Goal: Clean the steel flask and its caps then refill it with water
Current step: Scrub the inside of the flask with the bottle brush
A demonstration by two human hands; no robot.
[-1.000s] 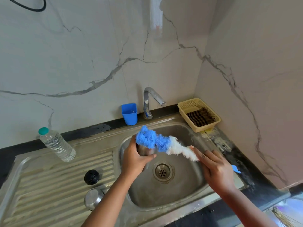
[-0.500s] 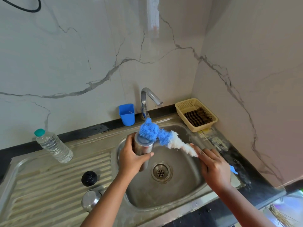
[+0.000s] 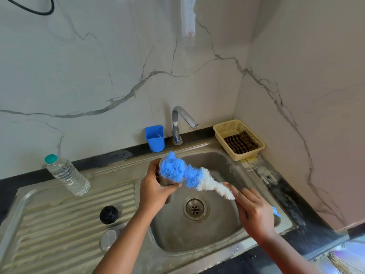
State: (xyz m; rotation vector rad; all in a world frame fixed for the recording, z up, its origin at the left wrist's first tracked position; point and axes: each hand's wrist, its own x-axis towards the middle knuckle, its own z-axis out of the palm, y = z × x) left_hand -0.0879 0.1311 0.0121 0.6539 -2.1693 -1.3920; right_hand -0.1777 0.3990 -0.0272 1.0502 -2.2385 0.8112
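Observation:
My left hand [image 3: 156,189] grips the steel flask [image 3: 165,180] over the sink basin [image 3: 223,161]; most of the flask is hidden by my fingers and the brush. My right hand [image 3: 254,212] holds the blue handle of a bottle brush [image 3: 189,175], whose blue and white bristles lie across the flask's mouth. A black inner cap [image 3: 108,214] and a steel outer cap [image 3: 109,238] rest on the ribbed drainboard [image 3: 59,224] at the left.
A tap [image 3: 180,123] stands behind the basin, with no water running. A blue plastic cup [image 3: 155,137] sits to its left and a yellow basket [image 3: 221,131] with a dark scrubber to its right. A clear water bottle [image 3: 67,176] stands at the drainboard's back.
The brush head stays at the flask's mouth, shifting slightly against it. The flask tilted up half a second ago and is lower in my fingers now.

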